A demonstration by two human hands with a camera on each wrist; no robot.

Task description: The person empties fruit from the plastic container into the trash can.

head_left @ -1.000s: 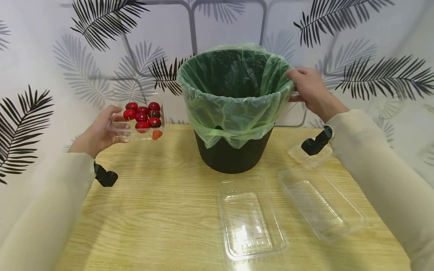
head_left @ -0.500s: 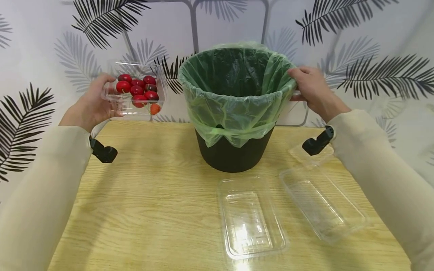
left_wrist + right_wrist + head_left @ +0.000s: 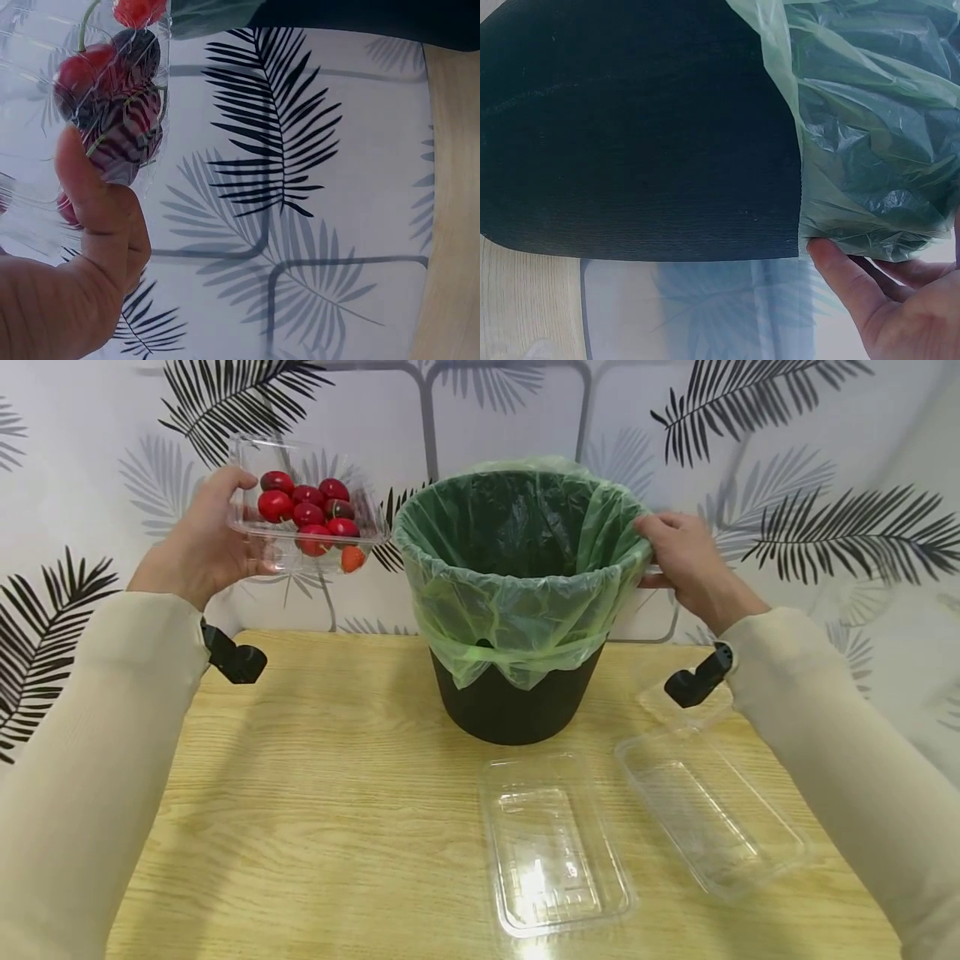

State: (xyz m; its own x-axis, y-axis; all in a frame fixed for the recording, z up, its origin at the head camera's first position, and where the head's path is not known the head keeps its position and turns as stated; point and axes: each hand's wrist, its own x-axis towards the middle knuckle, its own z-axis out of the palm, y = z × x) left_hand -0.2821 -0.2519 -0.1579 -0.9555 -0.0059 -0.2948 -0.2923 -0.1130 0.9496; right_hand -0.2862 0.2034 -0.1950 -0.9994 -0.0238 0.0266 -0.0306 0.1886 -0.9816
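My left hand (image 3: pixel 206 539) grips a clear plastic container (image 3: pixel 294 557) by its left side, raised well above the table to the left of a bin. In it lie several dark red cherries (image 3: pixel 307 515) and an orange-red strawberry (image 3: pixel 352 558) at the near right corner. The left wrist view shows cherries (image 3: pixel 84 75) through the clear plastic, with the fingers against its underside. At the right, my right hand (image 3: pixel 686 556) holds the rim of the black bin (image 3: pixel 513 714), thumb over the green bag liner (image 3: pixel 517 614). The bin stands upright, its mouth open.
Two clear plastic trays lie on the wooden table (image 3: pixel 322 793): one tray (image 3: pixel 551 852) in front of the bin, another tray (image 3: pixel 712 814) to its right. A small clear plastic piece (image 3: pixel 675 702) lies behind the right one. A leaf-patterned wall (image 3: pixel 810 435) stands behind.
My left hand has lifted the container of fruit upward and slightly to the right, to about the height of the bin's rim. My right hand stays on the bin's rim.
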